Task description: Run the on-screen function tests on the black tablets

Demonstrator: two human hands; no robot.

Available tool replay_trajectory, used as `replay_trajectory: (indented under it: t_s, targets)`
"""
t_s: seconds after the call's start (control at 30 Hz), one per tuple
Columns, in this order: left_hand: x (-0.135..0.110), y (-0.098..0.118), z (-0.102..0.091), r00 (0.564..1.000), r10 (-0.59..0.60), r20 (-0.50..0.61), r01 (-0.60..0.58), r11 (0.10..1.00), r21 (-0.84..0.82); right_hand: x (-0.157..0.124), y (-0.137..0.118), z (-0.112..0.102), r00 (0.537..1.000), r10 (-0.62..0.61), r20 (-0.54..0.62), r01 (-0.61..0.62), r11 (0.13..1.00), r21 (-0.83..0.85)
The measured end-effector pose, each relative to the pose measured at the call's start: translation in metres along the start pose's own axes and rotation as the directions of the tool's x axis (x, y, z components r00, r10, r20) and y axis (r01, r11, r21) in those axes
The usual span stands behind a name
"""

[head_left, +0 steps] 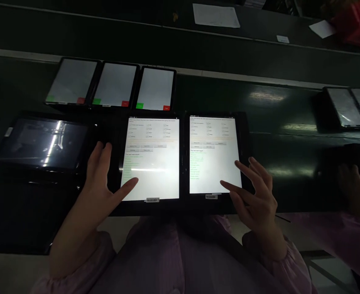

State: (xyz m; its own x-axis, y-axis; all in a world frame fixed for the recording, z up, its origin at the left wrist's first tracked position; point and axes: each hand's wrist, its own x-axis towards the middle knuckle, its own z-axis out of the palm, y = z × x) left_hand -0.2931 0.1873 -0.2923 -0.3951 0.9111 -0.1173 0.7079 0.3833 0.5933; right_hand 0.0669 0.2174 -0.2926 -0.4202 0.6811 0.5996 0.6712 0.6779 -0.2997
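Observation:
Two lit tablets lie side by side on the dark bench in front of me, both showing white pages with lists of text. My left hand [102, 181] rests at the lower left edge of the left tablet [151, 159], fingers spread, thumb on its screen. My right hand [253, 192] hovers at the lower right corner of the right tablet [213, 155], fingers apart, fingertips touching or just above the glass. Neither hand holds anything.
A dark, reflective tablet [42, 143] lies to the left. Three tablets [114, 85] with grey screens and green and red buttons stand in a row behind. More tablets [350, 107] sit at the right, where another person's hand [354, 190] works. Papers [216, 15] lie on the far shelf.

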Motion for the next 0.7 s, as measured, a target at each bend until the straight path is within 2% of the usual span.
replay_trajectory:
  t_s: [0.1,0.23,0.3,0.4,0.57,0.63,0.7]
  targets:
    - [-0.002,-0.019,-0.005,0.997,0.071,0.019,-0.072,0.995,0.068,0.0,-0.005,0.002,0.999,-0.015,0.036,0.015,1.0,0.024]
    - [-0.004,-0.051,-0.012,0.982,0.124,0.143,-0.143,0.981,0.128,0.004,-0.009,0.004,0.997,-0.05,0.061,0.046,0.996,0.076]
    - [-0.006,-0.061,-0.015,0.974,0.168,0.154,-0.189,0.973,0.133,0.007,-0.011,0.005,0.995,-0.068,0.068,0.062,0.994,0.092]
    - [-0.011,-0.063,-0.019,0.966,0.202,0.16,-0.219,0.971,0.093,0.012,-0.016,0.007,0.99,-0.086,0.112,0.077,0.993,0.084]
    - [-0.014,-0.056,-0.018,0.966,0.193,0.171,-0.207,0.976,0.068,0.02,-0.03,0.014,0.963,-0.123,0.241,0.113,0.992,0.057]
    - [-0.013,-0.056,-0.016,0.966,0.184,0.182,-0.201,0.976,0.081,0.021,-0.032,0.016,0.96,-0.119,0.254,0.111,0.993,0.047]
    - [-0.014,-0.056,-0.014,0.97,0.175,0.169,-0.191,0.978,0.082,0.021,-0.032,0.016,0.971,-0.116,0.212,0.105,0.993,0.06]
